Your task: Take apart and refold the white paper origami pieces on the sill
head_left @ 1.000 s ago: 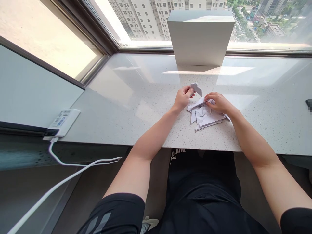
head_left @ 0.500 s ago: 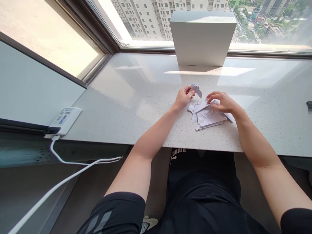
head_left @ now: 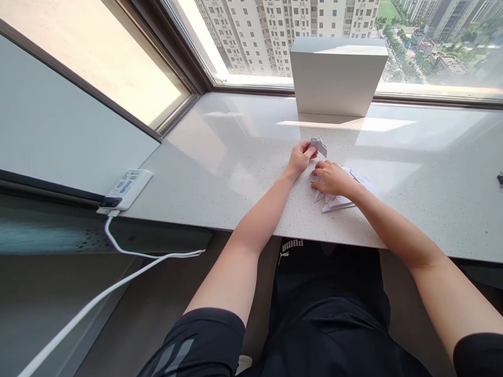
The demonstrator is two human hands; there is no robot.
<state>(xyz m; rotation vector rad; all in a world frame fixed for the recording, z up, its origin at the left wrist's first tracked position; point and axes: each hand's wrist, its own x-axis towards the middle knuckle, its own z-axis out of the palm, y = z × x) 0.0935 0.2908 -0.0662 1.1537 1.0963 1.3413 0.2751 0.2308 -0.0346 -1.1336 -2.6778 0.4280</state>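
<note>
My left hand (head_left: 302, 158) pinches a small folded paper piece (head_left: 319, 145), held up a little above the counter. Close beside it, my right hand (head_left: 332, 178) reaches over a loose pile of folded white papers (head_left: 343, 201). Its thumb and fingers curl around a small folded paper at the pile's left side, which they partly hide. Much of the pile lies under the right hand and wrist.
The speckled white counter (head_left: 236, 157) runs along the window. A white box (head_left: 336, 81) stands behind my hands at the glass. At the left edge lies a white device (head_left: 128, 189) with a white cable (head_left: 113, 280) hanging down. A dark object (head_left: 500, 179) sits far right.
My right hand has moved left across the pile to its left side, fingers now closed around a paper there. The left hand still holds its folded piece. The view has shifted slightly.
</note>
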